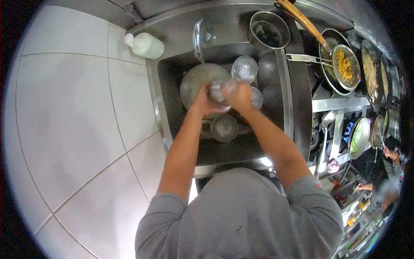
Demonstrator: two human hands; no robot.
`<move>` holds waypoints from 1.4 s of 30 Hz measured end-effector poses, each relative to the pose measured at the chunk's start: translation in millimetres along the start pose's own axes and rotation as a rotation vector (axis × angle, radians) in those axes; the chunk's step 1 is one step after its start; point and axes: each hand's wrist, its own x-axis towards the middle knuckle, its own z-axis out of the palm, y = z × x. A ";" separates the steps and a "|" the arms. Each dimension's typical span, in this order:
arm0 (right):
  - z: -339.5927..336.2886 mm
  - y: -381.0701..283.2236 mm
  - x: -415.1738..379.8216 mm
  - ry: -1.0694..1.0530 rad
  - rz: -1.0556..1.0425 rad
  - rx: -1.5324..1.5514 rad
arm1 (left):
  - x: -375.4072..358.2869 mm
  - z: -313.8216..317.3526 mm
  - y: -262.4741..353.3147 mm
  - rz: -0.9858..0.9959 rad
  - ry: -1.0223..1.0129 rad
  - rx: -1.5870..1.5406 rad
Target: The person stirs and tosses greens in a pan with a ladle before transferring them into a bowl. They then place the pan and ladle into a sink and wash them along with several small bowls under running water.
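Over a dark sink, my left hand grips a small metal bowl by its left and lower side. My right hand is at the bowl's right side, its fingers closed and blurred by motion; what they hold is too smeared to name. Beneath my hands lies a large round metal bowl, under the tap. Small metal bowls stand around it: one above right, one to the right, one below.
A white bottle stands at the sink's upper left corner. Right of the sink are a deep pot, a strainer with yellow food over a pan, a stove with a lit burner, and a pan. Another person works at lower right.
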 end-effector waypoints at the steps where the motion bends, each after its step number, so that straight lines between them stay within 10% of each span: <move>1: -0.3 8.7 3.0 0.002 -0.004 -0.005 | 16.7 -8.5 9.5 0.003 -0.006 -0.001; 4: 8.2 30.5 10.8 -0.084 0.324 0.773 | 94.3 -59.8 30.5 0.182 -0.248 0.177; 8: 21.6 21.0 66.5 -0.047 0.599 0.840 | 91.2 -34.6 60.6 0.595 -0.019 0.330; 15: 12.7 -1.5 82.0 0.169 0.278 0.312 | 80.0 -8.2 65.3 0.708 0.333 0.589; 19: -16.5 -2.7 75.9 -0.068 0.304 0.239 | 83.3 -18.5 69.0 0.773 0.384 0.965; 27: 7.3 5.0 71.2 0.120 0.412 0.502 | 47.6 -1.2 58.7 0.964 0.415 1.061; 29: 12.5 0.9 71.5 0.103 0.492 0.583 | 40.4 0.5 53.0 1.372 0.412 1.346; 39: 60.3 -11.7 58.2 0.220 0.523 0.781 | 75.7 -9.0 40.0 1.418 0.243 1.211; 42: 34.0 -4.5 26.1 -0.598 0.001 0.473 | 44.7 -18.8 38.2 0.969 0.194 0.817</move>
